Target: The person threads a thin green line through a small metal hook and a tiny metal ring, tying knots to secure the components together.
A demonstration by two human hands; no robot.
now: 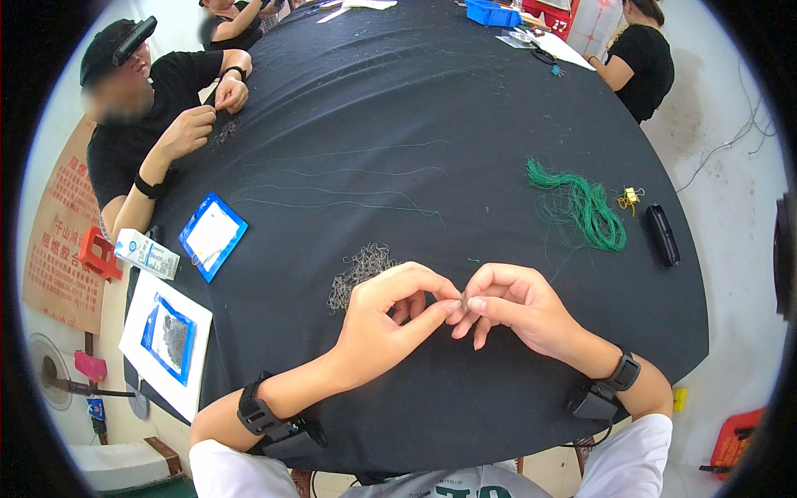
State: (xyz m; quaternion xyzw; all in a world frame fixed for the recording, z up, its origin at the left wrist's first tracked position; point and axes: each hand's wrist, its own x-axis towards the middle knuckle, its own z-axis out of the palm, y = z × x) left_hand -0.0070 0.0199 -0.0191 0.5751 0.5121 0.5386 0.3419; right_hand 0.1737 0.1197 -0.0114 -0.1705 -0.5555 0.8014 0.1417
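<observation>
My left hand (394, 319) and my right hand (525, 311) meet above the near middle of the black-covered table, thumb and forefinger of each pinched together. A tiny greyish thing (463, 301) shows between the fingertips, too small to make out. Just beyond my left hand lies a tangled pile of small grey metal hooks (365, 270) that look like fish hooks; the hand covers part of it. A loose bundle of green line (581, 203) rests farther off to the right. Several single thin strands (349, 172) stretch across the cloth ahead of my hands.
To the left are a blue-edged pouch (213, 236), a white carton (148, 253) and a white board (195, 357) bearing another blue pouch (170, 336). A yellow binder clip (631, 197) and black case (662, 235) sit right. Several people work around the table (490, 398).
</observation>
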